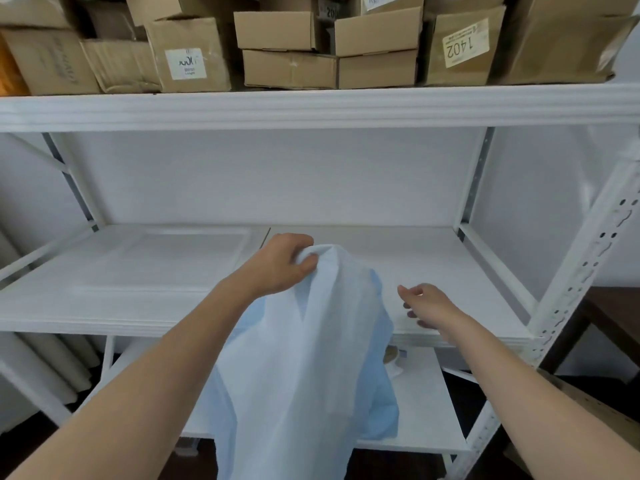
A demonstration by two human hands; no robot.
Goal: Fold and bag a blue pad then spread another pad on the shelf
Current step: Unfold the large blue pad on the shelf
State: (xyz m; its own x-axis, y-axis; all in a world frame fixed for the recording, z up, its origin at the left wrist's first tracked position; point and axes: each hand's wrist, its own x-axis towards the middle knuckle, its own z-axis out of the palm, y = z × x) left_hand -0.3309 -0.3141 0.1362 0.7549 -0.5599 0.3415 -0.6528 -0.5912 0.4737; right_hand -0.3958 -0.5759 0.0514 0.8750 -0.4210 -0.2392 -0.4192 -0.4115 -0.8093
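Pad hangs bunched from left hand, which grips its top corner above the middle shelf, w/ bare white board to both sides. Fabric pale blue, thin, creased (darker blue underside). Right hand just right of pad, fingers loosely spread, holding nothing. Cardboard boxes crowd the tier above; contents can't tell.

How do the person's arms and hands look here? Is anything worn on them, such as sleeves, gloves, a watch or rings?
Both forearms are bare as far as the picture shows: no sleeve reaches into view. The left hand and the right hand wear no gloves. No watch, bracelet or ring shows on either wrist or on the visible fingers. Both arms come in from the bottom corners of the view.
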